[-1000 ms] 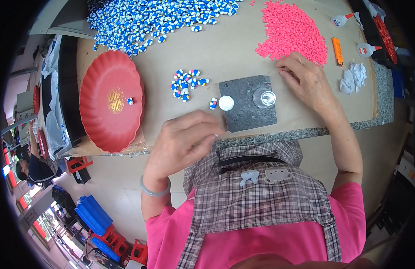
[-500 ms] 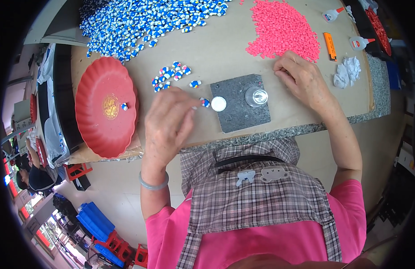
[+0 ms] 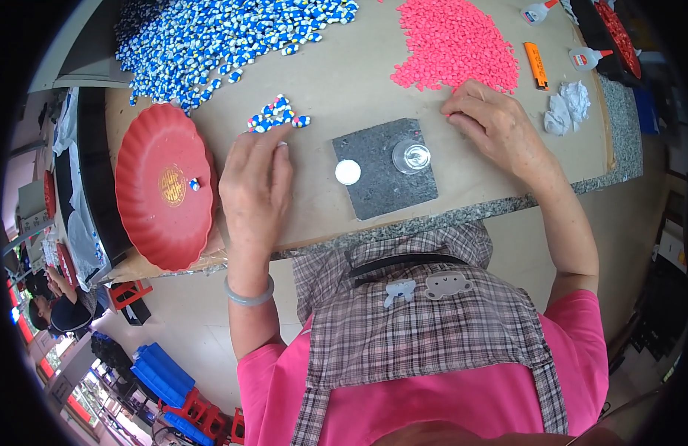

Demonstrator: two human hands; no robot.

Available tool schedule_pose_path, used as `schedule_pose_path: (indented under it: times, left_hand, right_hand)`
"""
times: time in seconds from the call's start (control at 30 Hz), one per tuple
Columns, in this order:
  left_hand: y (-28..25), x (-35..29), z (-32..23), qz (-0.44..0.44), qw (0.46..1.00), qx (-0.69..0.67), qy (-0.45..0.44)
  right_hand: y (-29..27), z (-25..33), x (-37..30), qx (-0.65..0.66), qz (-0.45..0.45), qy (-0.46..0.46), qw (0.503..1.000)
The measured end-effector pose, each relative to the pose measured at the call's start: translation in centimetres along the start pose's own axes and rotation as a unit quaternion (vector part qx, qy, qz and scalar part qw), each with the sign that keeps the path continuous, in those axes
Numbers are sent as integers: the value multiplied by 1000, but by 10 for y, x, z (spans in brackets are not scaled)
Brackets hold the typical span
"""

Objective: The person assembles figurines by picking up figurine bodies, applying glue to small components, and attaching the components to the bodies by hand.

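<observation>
My left hand (image 3: 256,182) lies over the table with its fingers stretched toward a small cluster of blue-and-white pieces (image 3: 280,110), some with pink spots. Its fingertips reach the near edge of the cluster; no held piece shows. My right hand (image 3: 500,128) is closed in a pinch beside the heap of small pink pieces (image 3: 455,44), with a bit of pink at its fingertips. Between the hands is a dark grey stone slab (image 3: 381,195). A round white disc (image 3: 348,172) sits at its left edge, and a small clear glass cup (image 3: 411,157) stands on its right part.
On the left stands a red scalloped tray (image 3: 147,215) with one blue-and-white piece (image 3: 194,184) in it. A large heap of blue-and-white pieces (image 3: 232,41) lies at the back. At right are an orange box cutter (image 3: 536,65), glue bottles (image 3: 538,13) and crumpled tissue (image 3: 567,108).
My left hand has moved left and away from the slab to the cluster. The loose piece beside the white disc is gone from there. My right hand keeps its pinch near the pink heap.
</observation>
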State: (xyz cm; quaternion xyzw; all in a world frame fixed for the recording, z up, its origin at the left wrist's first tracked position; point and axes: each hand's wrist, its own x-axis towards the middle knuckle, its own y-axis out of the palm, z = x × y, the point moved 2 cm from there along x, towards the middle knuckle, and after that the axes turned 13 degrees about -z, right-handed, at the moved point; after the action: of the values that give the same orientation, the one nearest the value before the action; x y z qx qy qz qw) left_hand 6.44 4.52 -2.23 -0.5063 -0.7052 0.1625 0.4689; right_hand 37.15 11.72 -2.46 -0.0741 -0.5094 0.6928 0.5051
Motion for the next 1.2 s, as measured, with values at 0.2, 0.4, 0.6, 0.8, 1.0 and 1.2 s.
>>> schedule_pose_path:
  times: [0.2, 0.4, 0.6, 0.8, 1.0, 1.2]
  left_hand:
    - [-4, -15, 1, 6, 882, -336, -329]
    - [-4, -28, 6, -3, 808, -445, -385]
    - [-4, -29, -5, 25, 792, -480, -376]
    - [4, -31, -7, 44, 793, -472, -383]
    - [5, -31, -16, 60, 790, -478, -378]
    - [9, -29, -25, 86, 790, -498, -347]
  right_hand:
    - [1, -2, -1, -21, 1, -22, 1000]
    - [2, 0, 4, -22, 53, 15, 998]
    - [-4, 0, 1, 106, 35, 136, 984]
    - [-7, 13, -2, 328, 49, 269, 904]
    - [-12, 27, 8, 404, 105, 299, 858]
    - [-13, 33, 13, 421, 134, 326, 836]
